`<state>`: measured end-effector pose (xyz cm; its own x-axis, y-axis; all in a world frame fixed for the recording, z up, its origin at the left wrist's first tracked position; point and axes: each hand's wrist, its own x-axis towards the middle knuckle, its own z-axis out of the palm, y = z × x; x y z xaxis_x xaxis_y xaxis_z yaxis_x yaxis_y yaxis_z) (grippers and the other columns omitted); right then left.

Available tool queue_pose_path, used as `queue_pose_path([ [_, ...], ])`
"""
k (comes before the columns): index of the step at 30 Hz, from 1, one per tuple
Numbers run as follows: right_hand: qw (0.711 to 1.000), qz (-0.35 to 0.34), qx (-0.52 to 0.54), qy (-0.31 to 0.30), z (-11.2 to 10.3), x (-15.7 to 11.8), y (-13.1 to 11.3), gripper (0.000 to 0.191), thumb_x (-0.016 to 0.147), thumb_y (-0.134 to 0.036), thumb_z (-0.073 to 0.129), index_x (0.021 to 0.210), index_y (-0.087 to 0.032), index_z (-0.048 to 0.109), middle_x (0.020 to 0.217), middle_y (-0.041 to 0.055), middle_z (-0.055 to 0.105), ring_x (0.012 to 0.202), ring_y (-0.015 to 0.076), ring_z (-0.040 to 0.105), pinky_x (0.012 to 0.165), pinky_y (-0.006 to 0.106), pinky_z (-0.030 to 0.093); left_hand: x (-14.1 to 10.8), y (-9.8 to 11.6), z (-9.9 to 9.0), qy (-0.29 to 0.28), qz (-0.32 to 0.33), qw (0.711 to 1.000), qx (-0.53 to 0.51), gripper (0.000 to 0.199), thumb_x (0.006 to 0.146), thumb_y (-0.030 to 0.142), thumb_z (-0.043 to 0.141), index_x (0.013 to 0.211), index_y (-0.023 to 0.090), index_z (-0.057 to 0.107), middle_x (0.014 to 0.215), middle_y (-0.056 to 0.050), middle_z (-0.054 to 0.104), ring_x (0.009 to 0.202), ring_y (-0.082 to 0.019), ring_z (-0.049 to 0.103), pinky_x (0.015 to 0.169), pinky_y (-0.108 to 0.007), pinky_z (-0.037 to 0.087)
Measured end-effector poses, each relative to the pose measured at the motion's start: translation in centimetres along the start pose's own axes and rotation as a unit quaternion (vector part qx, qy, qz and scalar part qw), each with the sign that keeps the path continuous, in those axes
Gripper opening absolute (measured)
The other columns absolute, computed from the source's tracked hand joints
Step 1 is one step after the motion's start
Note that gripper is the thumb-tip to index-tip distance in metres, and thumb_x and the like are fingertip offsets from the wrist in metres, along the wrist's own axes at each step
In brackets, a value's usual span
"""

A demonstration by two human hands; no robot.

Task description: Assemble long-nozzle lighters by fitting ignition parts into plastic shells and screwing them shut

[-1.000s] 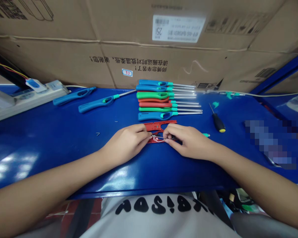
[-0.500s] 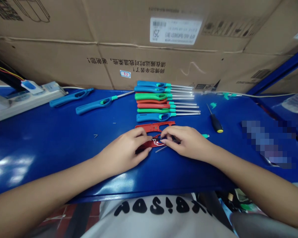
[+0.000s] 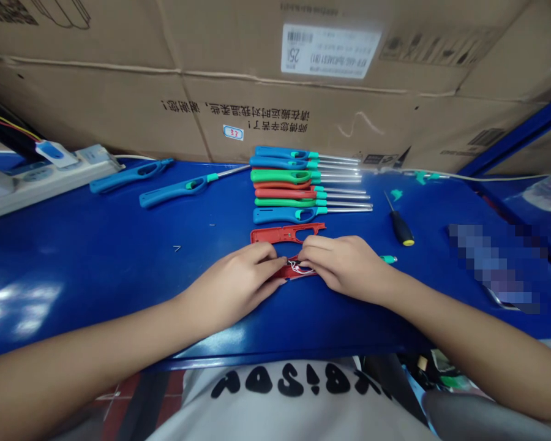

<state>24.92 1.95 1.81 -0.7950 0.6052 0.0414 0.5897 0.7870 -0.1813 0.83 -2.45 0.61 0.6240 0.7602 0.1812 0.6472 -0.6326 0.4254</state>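
My left hand is closed on the left end of a red lighter shell half, fingertips on its rim. White wires and a dark part lie inside this shell. My right hand is closed at the shell's right end, its bent fingertips among the inner parts; just what they pinch is hidden. A teal tip sticks out beyond the right hand. Right behind both hands lies the other red shell half, its hollow side up.
Behind is a row of assembled gas lighters in blue, green and red. A blue lighter and a blue shell lie left, near a power strip. A screwdriver lies right. Cardboard boxes stand at the back.
My right hand has shifted slightly right, and the teal tip beyond it shows farther right. The thin rod seen below the shell is no longer visible. My left hand keeps its hold.
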Motion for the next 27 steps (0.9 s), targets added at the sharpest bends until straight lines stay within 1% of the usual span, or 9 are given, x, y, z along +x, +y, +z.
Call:
queue_pose_path([
  [3, 0.999, -0.014, -0.045, 0.002, 0.0, 0.0, -0.1, 0.027, 0.101, -0.018, 0.041, 0.101, -0.018, 0.069, 0.100, 0.0064, 0.071, 0.072, 0.0152, 0.060, 0.057, 0.030, 0.029, 0.0, 0.1, 0.0, 0.003, 0.010, 1.000, 0.028, 0.027, 0.102, 0.027, 0.051, 0.120, 0.016, 0.069, 0.102, -0.008, 0.063, 0.088, -0.019, 0.062, 0.081, -0.034, 0.056],
  [5, 0.999, -0.010, -0.047, 0.011, 0.1, 0.0, -0.2, 0.027, 0.102, -0.023, 0.042, 0.098, -0.019, 0.069, 0.098, 0.0061, 0.071, 0.072, 0.0153, 0.060, 0.057, 0.030, 0.028, 0.1, 0.2, -0.2, 0.001, 0.023, 0.998, 0.066, 0.029, 0.103, 0.028, 0.049, 0.117, 0.015, 0.070, 0.100, -0.008, 0.064, 0.086, -0.021, 0.061, 0.079, -0.036, 0.055],
  [9, 0.999, 0.028, 0.007, 0.024, 0.3, 0.0, -0.1, 0.023, 0.101, -0.029, 0.049, 0.091, -0.020, 0.067, 0.092, 0.0039, 0.070, 0.077, 0.0159, 0.063, 0.057, 0.028, 0.030, 0.1, 0.9, -0.8, -0.006, 0.044, 0.989, 0.142, 0.031, 0.103, 0.029, 0.047, 0.116, 0.015, 0.071, 0.097, -0.010, 0.063, 0.089, -0.025, 0.059, 0.077, -0.041, 0.052],
  [14, 0.993, 0.048, 0.104, 0.041, 0.3, 0.1, 0.0, 0.011, 0.097, -0.025, 0.059, 0.090, -0.021, 0.066, 0.093, 0.0021, 0.070, 0.087, 0.0169, 0.065, 0.066, 0.027, 0.039, 0.0, 1.0, -0.9, -0.010, 0.031, 0.990, 0.141, 0.030, 0.104, 0.028, 0.047, 0.118, 0.016, 0.071, 0.102, -0.010, 0.063, 0.093, -0.025, 0.059, 0.080, -0.042, 0.052],
  [17, 0.984, 0.052, 0.160, 0.062, 0.3, 0.2, 0.1, 0.006, 0.094, -0.025, 0.062, 0.091, -0.021, 0.066, 0.092, 0.0017, 0.069, 0.084, 0.0154, 0.063, 0.068, 0.026, 0.041, 0.0, 0.7, -0.6, 0.003, 0.033, 0.994, 0.105, 0.028, 0.103, 0.028, 0.050, 0.118, 0.016, 0.070, 0.103, -0.009, 0.065, 0.093, -0.023, 0.061, 0.083, -0.040, 0.054],
  [20, 0.978, 0.052, 0.185, 0.080, 0.5, 0.3, 0.1, 0.011, 0.096, -0.023, 0.059, 0.088, -0.020, 0.065, 0.088, 0.0025, 0.067, 0.081, 0.0149, 0.062, 0.068, 0.026, 0.042, 0.0, 0.4, -0.4, 0.022, 0.046, 0.995, 0.088, 0.027, 0.102, 0.027, 0.052, 0.116, 0.014, 0.071, 0.103, -0.009, 0.067, 0.094, -0.022, 0.062, 0.083, -0.037, 0.056],
  [24, 0.970, 0.072, 0.213, 0.090, 0.9, 0.5, 0.2, 0.011, 0.095, -0.024, 0.061, 0.085, -0.020, 0.065, 0.083, 0.0020, 0.066, 0.077, 0.0146, 0.061, 0.066, 0.026, 0.041, -0.1, 0.5, -0.5, 0.026, 0.054, 0.992, 0.115, 0.028, 0.104, 0.027, 0.048, 0.114, 0.014, 0.071, 0.101, -0.009, 0.068, 0.091, -0.022, 0.064, 0.080, -0.037, 0.058],
  [27, 0.966, 0.083, 0.229, 0.090, 1.1, 0.7, 0.1, 0.010, 0.093, -0.023, 0.062, 0.084, -0.020, 0.065, 0.082, 0.0014, 0.065, 0.077, 0.0140, 0.060, 0.066, 0.025, 0.041, -0.2, 0.8, -0.5, 0.012, 0.070, 0.983, 0.169, 0.030, 0.104, 0.024, 0.045, 0.113, 0.011, 0.071, 0.099, -0.011, 0.068, 0.091, -0.024, 0.063, 0.078, -0.038, 0.059],
])
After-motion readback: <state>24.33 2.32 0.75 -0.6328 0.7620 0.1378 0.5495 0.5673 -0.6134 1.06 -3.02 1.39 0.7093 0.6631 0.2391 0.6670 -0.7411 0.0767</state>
